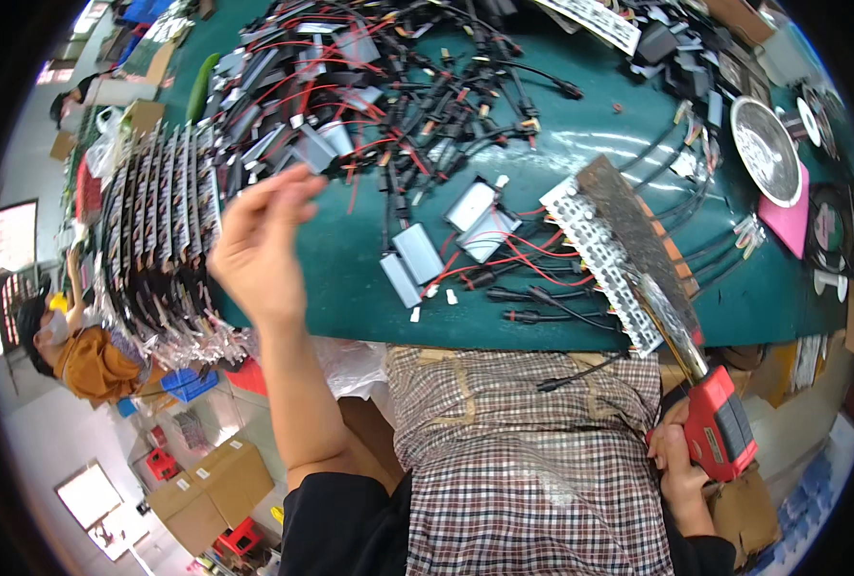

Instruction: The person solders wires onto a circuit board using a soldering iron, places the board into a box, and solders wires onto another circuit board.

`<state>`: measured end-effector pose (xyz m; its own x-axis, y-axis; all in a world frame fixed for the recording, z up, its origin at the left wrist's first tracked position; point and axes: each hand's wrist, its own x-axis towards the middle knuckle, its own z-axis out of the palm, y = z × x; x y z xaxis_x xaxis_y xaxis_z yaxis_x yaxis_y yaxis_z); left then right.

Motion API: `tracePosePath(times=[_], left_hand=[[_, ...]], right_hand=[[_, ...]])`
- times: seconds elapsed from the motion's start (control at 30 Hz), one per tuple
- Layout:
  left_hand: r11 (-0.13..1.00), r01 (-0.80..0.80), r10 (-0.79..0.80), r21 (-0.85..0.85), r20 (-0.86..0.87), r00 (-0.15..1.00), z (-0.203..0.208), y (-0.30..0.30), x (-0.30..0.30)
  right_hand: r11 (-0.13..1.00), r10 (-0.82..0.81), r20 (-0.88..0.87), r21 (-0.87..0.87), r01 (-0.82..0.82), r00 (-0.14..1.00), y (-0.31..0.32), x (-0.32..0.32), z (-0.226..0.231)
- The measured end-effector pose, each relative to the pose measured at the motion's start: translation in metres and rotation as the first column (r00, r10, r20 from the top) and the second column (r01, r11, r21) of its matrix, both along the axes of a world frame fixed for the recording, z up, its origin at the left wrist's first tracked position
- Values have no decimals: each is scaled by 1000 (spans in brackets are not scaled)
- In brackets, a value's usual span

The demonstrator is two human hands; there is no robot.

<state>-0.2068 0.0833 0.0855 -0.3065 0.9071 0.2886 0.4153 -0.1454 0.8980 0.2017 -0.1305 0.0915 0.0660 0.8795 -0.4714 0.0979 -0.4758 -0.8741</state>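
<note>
My right hand (pixel 681 461) grips a red and black soldering gun (pixel 721 427) at the right, near the table's front edge. Its metal barrel points up and left onto a white perforated board strip (pixel 590 245). A dark, worn block (pixel 638 226) lies along that strip. Black cables and thin red wires run out from the strip. My left hand (pixel 268 240) is raised over the left part of the table, thumb and fingertips pinched together; anything between them is too small to make out. Small silver boxes (pixel 417 252) with red wires lie between my hands.
A tangled heap of silver boxes and black cables (pixel 446 96) covers the table's far side. Racked board strips (pixel 158 211) stand at the left edge. A round metal dish (pixel 766 151) and a pink pad (pixel 787 216) are at the right. Another person (pixel 91 355) sits at far left.
</note>
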Motion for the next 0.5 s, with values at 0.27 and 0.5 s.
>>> tracePosePath(times=[0.27,0.5], left_hand=[[990,-90,111,108,-205,972,49,-39,42],[834,452,-511,-317,-134,849,13,-65,142]], right_hand=[[997,74,33,-19,-74,997,13,3,6],[996,89,65,-21,-87,994,2,10,10]])
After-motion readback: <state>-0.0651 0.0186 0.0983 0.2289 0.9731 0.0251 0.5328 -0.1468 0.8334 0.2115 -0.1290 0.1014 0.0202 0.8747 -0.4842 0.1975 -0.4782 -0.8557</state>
